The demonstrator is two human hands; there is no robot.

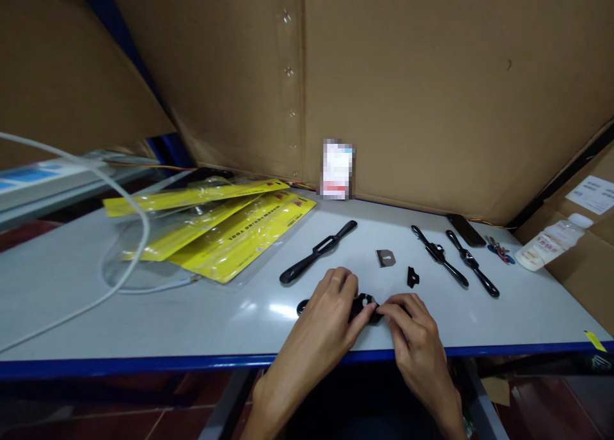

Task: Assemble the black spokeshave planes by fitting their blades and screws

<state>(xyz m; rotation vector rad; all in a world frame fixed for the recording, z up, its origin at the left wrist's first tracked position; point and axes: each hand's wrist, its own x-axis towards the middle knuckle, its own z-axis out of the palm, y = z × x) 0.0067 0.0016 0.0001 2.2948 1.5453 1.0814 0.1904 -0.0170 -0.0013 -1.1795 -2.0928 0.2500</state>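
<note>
Near the front edge of the table, my left hand (336,306) is closed over a black spokeshave (365,301), its thumb on the middle part. One rounded handle end sticks out left of that hand. My right hand (410,322) pinches at the right side of the same spokeshave; its fingers hide what lies between them. Beyond the hands lie a loose flat metal blade (385,258) with a slot and a small black cap piece (412,277). A black spokeshave body (319,253) with an open middle rests to the left. Two more spokeshaves (440,256) (472,263) lie to the right.
Yellow plastic-wrapped packages (240,235) are piled at the left, with a white cable (146,229) looping across. A lit screen (338,170) leans on the cardboard wall (432,94). At the right are a dark phone (466,229), keys (499,250) and a white bottle (551,242).
</note>
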